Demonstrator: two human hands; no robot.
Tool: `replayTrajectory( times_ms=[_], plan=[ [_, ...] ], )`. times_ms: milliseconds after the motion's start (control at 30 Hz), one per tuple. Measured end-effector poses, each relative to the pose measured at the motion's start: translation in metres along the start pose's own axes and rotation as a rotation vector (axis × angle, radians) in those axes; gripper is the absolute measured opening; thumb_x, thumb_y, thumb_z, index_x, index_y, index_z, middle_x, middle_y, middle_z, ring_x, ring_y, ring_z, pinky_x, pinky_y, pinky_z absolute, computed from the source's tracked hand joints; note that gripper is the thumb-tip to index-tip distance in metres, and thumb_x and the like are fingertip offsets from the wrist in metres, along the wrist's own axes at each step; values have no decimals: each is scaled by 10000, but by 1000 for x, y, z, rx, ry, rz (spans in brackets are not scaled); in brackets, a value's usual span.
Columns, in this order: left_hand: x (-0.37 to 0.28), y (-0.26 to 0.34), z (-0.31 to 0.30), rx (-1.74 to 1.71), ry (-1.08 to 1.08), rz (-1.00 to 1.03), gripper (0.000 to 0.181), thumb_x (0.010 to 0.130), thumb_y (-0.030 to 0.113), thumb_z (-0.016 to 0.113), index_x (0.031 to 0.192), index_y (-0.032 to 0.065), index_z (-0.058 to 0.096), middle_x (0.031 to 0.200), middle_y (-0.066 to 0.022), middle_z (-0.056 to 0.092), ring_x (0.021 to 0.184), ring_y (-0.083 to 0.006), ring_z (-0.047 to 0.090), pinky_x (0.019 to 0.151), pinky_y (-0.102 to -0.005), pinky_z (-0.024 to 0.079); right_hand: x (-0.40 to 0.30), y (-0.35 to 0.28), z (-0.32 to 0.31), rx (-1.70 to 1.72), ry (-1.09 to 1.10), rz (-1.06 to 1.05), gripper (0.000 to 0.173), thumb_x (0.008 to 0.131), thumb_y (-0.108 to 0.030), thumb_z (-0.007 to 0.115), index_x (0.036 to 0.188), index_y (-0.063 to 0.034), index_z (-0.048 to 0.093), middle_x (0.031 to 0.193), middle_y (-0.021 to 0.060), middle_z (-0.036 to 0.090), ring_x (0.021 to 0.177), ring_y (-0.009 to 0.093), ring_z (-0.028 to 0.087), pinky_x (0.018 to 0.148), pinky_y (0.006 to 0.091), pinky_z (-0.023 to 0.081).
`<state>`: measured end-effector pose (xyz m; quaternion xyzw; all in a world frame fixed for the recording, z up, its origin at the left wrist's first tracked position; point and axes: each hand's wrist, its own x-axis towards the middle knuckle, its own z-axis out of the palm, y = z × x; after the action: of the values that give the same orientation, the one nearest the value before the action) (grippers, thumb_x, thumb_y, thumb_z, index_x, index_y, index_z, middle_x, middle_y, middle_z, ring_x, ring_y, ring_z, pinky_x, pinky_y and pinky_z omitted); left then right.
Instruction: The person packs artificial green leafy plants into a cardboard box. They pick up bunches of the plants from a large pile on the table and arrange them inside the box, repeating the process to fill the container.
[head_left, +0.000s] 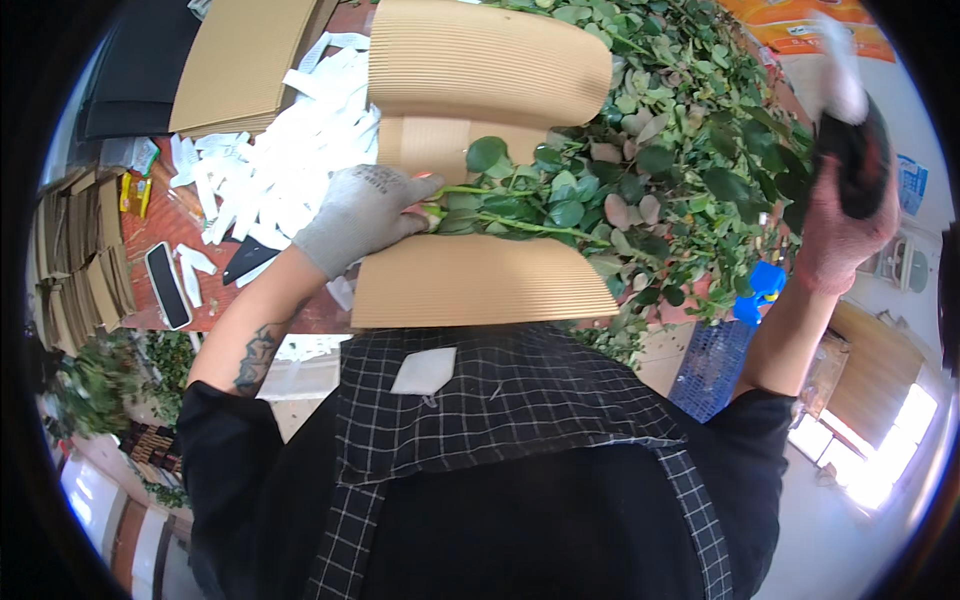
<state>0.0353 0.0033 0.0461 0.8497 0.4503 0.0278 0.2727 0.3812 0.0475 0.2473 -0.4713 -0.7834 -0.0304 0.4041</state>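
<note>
My left hand (367, 214), in a grey knit glove, holds the head ends of leafy rose stems (517, 214); the blooms are mostly hidden by the fingers. The stems lie across a sheet of corrugated cardboard (480, 281), whose far flap (487, 64) curls up behind them. On the right, my right hand (847, 217), in a pinkish glove, is raised beside the leaf pile. It grips a black and red object with a pale, blurred end (855, 150); its kind cannot be told.
White paper strips (300, 150) lie heaped at left, near a phone (169, 285). Stacked corrugated sheets (232, 67) stand behind. Piled foliage (690, 135) covers the table's right part. A blue object (761, 292) sits at the edge, above a blue mesh basket (709, 371).
</note>
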Motion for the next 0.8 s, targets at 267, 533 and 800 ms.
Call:
replayTrajectory(
  times_ms=[267,533,800],
  plan=[
    [-9,3,-3,66,-85,-53,457,837,342,614,1269,208,546,874,-125,673,828,-294,663,736,-428,498,-98,-47,211,-192,-937,-220,461,771,-167,645,1209,-85,526,1044,155,567,939,327,582,829,432,465],
    [-10,3,-3,92,-173,-106,461,862,378,583,1310,280,535,901,-102,665,831,-265,667,732,-414,504,-135,-36,236,32,-790,-123,381,799,-178,616,1173,-124,561,1021,125,585,932,324,574,794,423,475],
    [-13,-8,-2,50,73,-67,376,873,353,590,1228,231,587,964,-72,636,836,-243,659,720,-374,507,-141,-39,238,-71,-823,-177,419,772,-200,643,1174,-116,558,1072,140,558,980,343,550,815,434,466]
  ],
)
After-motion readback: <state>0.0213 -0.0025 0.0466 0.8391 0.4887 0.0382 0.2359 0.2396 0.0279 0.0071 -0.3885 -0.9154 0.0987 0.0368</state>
